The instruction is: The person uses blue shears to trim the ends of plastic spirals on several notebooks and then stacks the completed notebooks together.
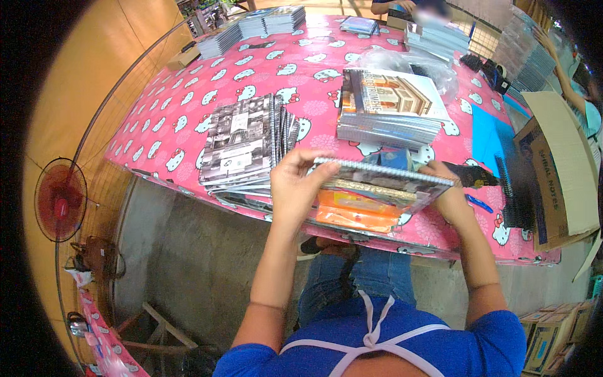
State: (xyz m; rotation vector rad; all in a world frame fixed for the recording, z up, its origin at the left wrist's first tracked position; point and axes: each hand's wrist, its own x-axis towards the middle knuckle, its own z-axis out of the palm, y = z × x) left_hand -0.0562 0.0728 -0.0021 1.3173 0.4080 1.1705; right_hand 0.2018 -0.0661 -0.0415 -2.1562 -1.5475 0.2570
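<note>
A spiral notebook point(402, 179) is held between my two hands over the near edge of the table, tilted with its wire binding along the top. My left hand point(296, 183) grips its left end, thumb on the upper edge. Closed on the right end is my right hand point(447, 193), its fingers partly hidden by the notebook. Below it lies an orange plastic package point(355, 212). Left of my hands is a fanned stack of black-and-white spiral notebooks point(242, 141). Beyond them stands a pile of notebooks with a building on the cover point(392, 94).
A pink patterned cloth point(182, 141) covers the table. To the right are an open cardboard box point(556, 169), black wire spirals point(518, 191), a blue sheet point(487, 138) and a blue pen point(479, 203). More notebook stacks point(251, 28) stand at the back; other people work there.
</note>
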